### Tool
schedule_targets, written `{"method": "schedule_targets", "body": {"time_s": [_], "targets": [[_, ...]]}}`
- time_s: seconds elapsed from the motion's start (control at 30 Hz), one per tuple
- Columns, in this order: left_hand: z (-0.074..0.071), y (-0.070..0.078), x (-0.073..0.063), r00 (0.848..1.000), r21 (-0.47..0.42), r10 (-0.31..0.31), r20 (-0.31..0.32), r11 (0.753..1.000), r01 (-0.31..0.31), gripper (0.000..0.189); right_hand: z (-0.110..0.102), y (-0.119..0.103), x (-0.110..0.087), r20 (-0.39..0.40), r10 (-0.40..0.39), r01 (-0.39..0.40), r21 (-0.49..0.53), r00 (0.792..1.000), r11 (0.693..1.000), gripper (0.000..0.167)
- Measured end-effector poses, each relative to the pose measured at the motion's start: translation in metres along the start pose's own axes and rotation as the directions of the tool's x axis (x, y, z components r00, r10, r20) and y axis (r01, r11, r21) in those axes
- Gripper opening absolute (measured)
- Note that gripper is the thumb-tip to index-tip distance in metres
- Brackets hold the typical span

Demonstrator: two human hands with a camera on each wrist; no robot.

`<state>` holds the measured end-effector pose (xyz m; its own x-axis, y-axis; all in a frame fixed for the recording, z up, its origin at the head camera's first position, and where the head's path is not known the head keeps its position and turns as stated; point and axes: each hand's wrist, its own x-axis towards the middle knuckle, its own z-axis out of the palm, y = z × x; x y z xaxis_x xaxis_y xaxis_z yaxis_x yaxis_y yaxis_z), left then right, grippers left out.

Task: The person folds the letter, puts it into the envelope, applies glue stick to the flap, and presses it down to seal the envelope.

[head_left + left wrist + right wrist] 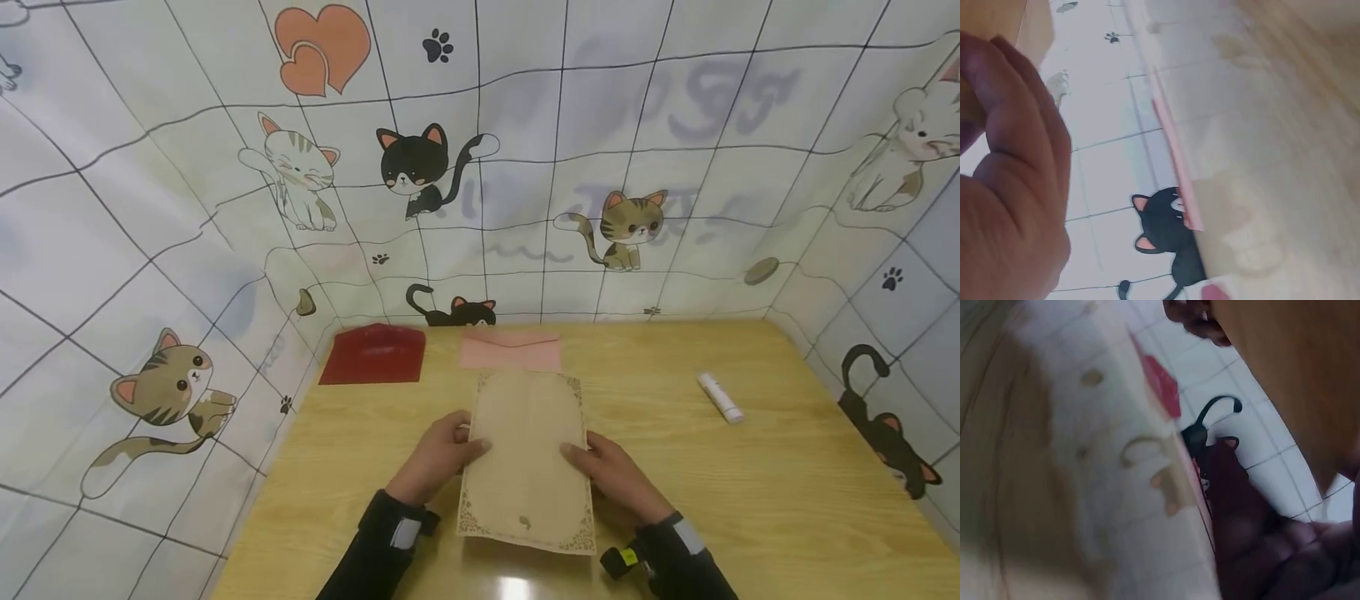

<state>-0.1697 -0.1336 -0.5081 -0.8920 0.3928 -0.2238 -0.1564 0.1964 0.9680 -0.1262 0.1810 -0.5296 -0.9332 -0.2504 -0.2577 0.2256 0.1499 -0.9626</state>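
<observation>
Held up off the wood-grain table (787, 483) between both hands: a beige sheet of paper (527, 462), in front of the person and with its long sides running away from the body. Decorated at the corners with brown scrollwork and near the bottom edge with a small leaf-like mark (too small to make out further). Slightly bowed along the bottom edge.

Pinching the paper's left edge with the left hand (438, 454), with the thumb on the printed face and the fingers behind. Pinching the right edge in the same manner with the right hand (615, 475), at about the same height. Covered down to the wrists by dark sleeves (378, 546). Dark and blurred in the right wrist view, so hard to read there beyond the sheet's brownish back.

Just beyond the paper's top edge, near the table's far side, a pink envelope (510, 352). To its left, a little apart, a red envelope (372, 357), flat on the table at the far left corner. Over to the right, well apart from the paper, a white tube (720, 398), lying aslant. Behind and around it all, a white cloth (517, 192) printed with dark grid lines, cats, paw marks and hearts.
</observation>
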Motion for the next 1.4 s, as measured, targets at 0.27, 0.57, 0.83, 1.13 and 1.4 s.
{"method": "schedule_targets", "body": {"time_s": [0.27, 0.57, 0.83, 1.13, 1.4], "targets": [[0.006, -0.007, -0.002, 0.998, -0.064, 0.035, 0.052, 0.997, -0.032, 0.015, -0.003, -0.002, -0.006, -0.001, -0.11, 0.108, 0.184, 0.994, 0.977, 0.06], [0.001, -0.007, -0.001, 0.996, -0.152, 0.088, -0.029, 0.984, -0.092, 0.036, -0.014, -0.003, -0.014, 0.006, -0.236, 0.231, 0.19, 0.972, 0.954, 0.055], [0.008, 0.001, -0.006, 0.965, 0.246, 0.225, -0.132, 0.951, -0.188, 0.03, -0.009, -0.018, -0.012, -0.115, -0.3, 0.243, -0.357, 0.947, 0.902, 0.038], [0.032, 0.022, -0.014, 0.912, 0.397, 0.383, -0.147, 0.867, -0.3, 0.012, 0.038, -0.073, 0.001, 0.15, -0.603, 0.379, -0.884, 0.784, 0.273, 0.01], [0.019, 0.024, -0.024, 0.855, 0.577, 0.458, -0.242, 0.777, -0.252, 0.011, 0.02, -0.069, -0.009, 0.126, -0.459, 0.338, -0.843, 0.879, 0.417, 0.016]]}}
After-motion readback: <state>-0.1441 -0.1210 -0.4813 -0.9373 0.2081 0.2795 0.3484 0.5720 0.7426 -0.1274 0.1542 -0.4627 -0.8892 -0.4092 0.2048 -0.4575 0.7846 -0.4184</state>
